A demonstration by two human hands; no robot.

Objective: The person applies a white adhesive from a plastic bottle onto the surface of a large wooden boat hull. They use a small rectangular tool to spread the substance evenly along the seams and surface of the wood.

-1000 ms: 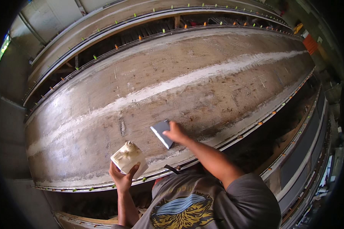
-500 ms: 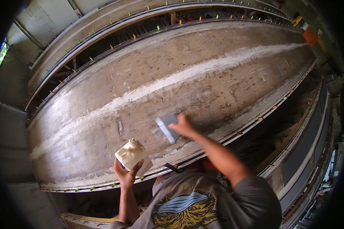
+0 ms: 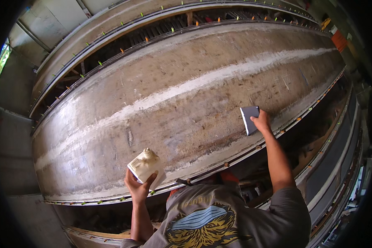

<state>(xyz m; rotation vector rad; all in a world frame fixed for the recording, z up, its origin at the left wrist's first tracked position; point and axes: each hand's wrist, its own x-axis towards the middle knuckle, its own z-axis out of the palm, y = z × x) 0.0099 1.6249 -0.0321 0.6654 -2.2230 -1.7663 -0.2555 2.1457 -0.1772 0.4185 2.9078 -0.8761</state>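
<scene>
My left hand [image 3: 139, 186] grips a small white block-like board [image 3: 158, 180] from below, thumb on its side. Cream-coloured filler paste [image 3: 146, 161] is heaped on top, with a peak at one corner. Out to the right, my right hand [image 3: 261, 121] is closed round a flat dark-grey spreader [image 3: 251, 115]. Pale paste lines the spreader's left edge, which rests on or just over a large curved brown panel [image 3: 186, 113]; contact cannot be made out exactly. A whitish band [image 3: 182, 88] runs lengthwise along the panel, and pale patches show along its near edge.
Small green and orange pegs [image 3: 146, 39] line the panel's edges. Behind it lies another long curved panel [image 3: 111, 38]; more stand at the lower right [image 3: 332, 165]. Dark gaps separate them. A grey wall [image 3: 12, 161] is on the left, and an orange object [image 3: 339, 42] sits at the far right end.
My right hand has swept the spreader rightward and slightly up along the panel. The left hand with the paste board has hardly moved.
</scene>
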